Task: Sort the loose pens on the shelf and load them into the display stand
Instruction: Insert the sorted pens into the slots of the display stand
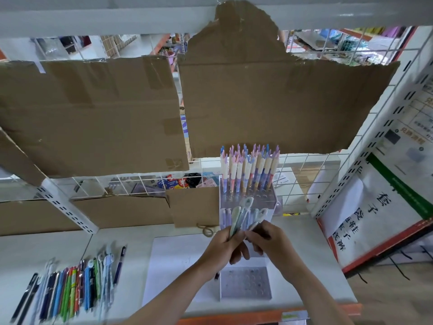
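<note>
I'm looking at the bunch of pale pens (243, 214) fanning out above my 2 hands, caps up, right in front of the clear display stand (248, 202); these are looking light, stiff and smooth-barrelled, so I'm judging them slippery against each other and prone to sliding out of a loose fist; the safest hold is low on the barrels, well under the bulky caps. My left hand (225, 245) is wrapping its fingers round the lower ends of the bunch; my right hand (269, 240) is pinching at 1 pen on the right side of the fan, fingers curling in on it, though the blur is keeping me from telling exactly which barrel. The stand itself is acrylic, light and probably easy to nudge; its back rows are already carrying upright pens with pink, blue and purple tips (249, 167), while the front holes are looking open. Nearer me a second perforated block (246, 283) is sitting on a white sheet (173, 266); over to the left a row of loose mixed pens (68, 289) is lying on the white shelf (316, 254), well apart from my hands; brown cardboard (93, 113) is hanging behind it all.
</note>
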Demonstrator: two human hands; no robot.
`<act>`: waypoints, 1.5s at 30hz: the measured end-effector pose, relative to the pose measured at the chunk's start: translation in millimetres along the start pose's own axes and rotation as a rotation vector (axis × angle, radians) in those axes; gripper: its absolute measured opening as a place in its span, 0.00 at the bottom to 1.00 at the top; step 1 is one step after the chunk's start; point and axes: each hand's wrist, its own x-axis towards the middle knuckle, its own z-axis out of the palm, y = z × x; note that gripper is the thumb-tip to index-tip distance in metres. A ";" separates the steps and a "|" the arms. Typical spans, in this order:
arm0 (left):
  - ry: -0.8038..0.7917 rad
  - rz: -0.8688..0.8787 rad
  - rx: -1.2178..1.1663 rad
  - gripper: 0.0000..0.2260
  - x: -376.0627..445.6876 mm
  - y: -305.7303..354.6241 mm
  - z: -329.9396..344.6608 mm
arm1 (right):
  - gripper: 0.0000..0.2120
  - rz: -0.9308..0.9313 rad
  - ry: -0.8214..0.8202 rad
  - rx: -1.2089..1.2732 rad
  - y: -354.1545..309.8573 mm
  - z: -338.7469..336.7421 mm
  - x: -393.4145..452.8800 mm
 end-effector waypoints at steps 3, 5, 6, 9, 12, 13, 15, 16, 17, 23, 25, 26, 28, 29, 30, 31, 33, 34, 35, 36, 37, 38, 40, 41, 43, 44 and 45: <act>0.082 -0.012 0.111 0.12 2.3 -3.3 -4.3 | 0.08 -0.008 0.077 0.146 -0.3 -4.2 0.9; 0.145 -0.030 0.144 0.12 2.0 -4.5 -11.3 | 0.08 -0.036 0.225 0.087 1.7 -15.9 10.2; 0.170 -0.028 0.164 0.11 1.2 -4.4 -14.9 | 0.08 -0.051 0.296 -0.020 4.4 -23.2 15.4; 0.230 0.015 0.252 0.11 -0.5 -4.2 -22.0 | 0.07 -0.092 0.428 -0.297 14.9 -39.5 28.7; 0.244 0.031 0.236 0.11 -2.7 -4.8 -23.4 | 0.08 -0.088 0.420 -0.412 30.6 -41.9 42.6; 0.244 0.031 0.210 0.12 -4.1 -4.8 -23.2 | 0.08 -0.071 0.402 -0.422 34.9 -40.5 47.3; 0.245 0.025 0.158 0.12 -7.8 -4.1 -22.8 | 0.08 -0.025 0.373 -0.422 40.6 -35.9 55.2; 0.248 0.021 0.134 0.12 -9.7 -3.5 -22.6 | 0.07 0.005 0.359 -0.421 43.5 -32.6 58.8; 0.251 0.015 0.109 0.11 -11.3 -2.7 -22.4 | 0.07 0.033 0.345 -0.413 48.8 -29.4 63.3; 0.251 -0.022 0.005 0.10 -17.5 2.5 -24.2 | 0.07 0.120 0.283 -0.482 71.9 -11.4 78.1; 0.255 -0.020 0.029 0.11 -19.2 2.7 -25.7 | 0.08 0.130 0.304 -0.482 76.2 -9.0 81.5; 0.261 -0.017 0.042 0.11 -20.1 2.7 -26.7 | 0.09 0.134 0.320 -0.474 77.0 -7.8 82.7; 0.275 -0.013 0.060 0.11 -22.1 1.8 -29.1 | 0.15 0.143 0.342 -0.462 81.5 -7.3 85.8; 0.277 -0.010 0.068 0.11 -23.0 1.1 -29.8 | 0.15 0.141 0.346 -0.470 84.9 -7.7 86.4; 0.277 -0.005 0.077 0.11 -24.0 0.7 -30.2 | 0.13 0.130 0.351 -0.472 84.7 -7.7 85.0; 0.276 -0.002 0.083 0.11 -24.8 -0.2 -30.5 | 0.09 0.121 0.354 -0.465 85.5 -8.0 83.3; 0.277 -0.013 0.067 0.11 -25.7 -1.3 -31.4 | 0.01 0.113 0.368 -0.433 86.7 -10.1 76.4; 0.275 -0.028 0.042 0.10 -25.8 -1.2 -32.1 | 0.05 0.134 0.387 -0.407 87.7 -11.5 72.3; 0.268 -0.044 0.011 0.10 -25.4 -1.2 -32.4 | 0.08 0.156 0.408 -0.385 87.9 -12.2 67.3; 0.255 -0.058 -0.017 0.09 -24.7 -1.4 -32.5 | 0.08 0.156 0.435 -0.363 84.7 -11.8 60.8; 0.241 -0.070 -0.034 0.08 -23.8 -1.4 -32.2 | 0.07 0.139 0.449 -0.336 81.0 -9.8 54.8; 0.228 -0.080 -0.043 0.08 -23.1 -1.1 -31.6 | 0.05 0.112 0.443 -0.291 74.1 -5.8 48.3; 0.203 -0.094 -0.060 0.07 -21.4 -0.7 -29.1 | 0.06 0.071 0.332 -0.167 53.9 5.8 36.0; 0.196 -0.098 -0.066 0.07 -20.1 -1.2 -27.4 | 0.07 0.038 0.246 -0.124 42.9 11.8 30.7; 0.190 -0.098 -0.052 0.06 -18.4 -0.9 -23.8 | 0.08 -0.031 0.097 -0.069 19.5 21.4 21.3; 0.188 -0.093 -0.038 0.05 -17.7 -0.6 -22.3 | 0.09 -0.053 0.047 -0.046 9.1 24.3 17.7; 0.179 -0.083 -0.032 0.05 -17.7 0.3 -20.6 | 0.10 -0.073 0.011 -0.020 2.0 26.2 15.8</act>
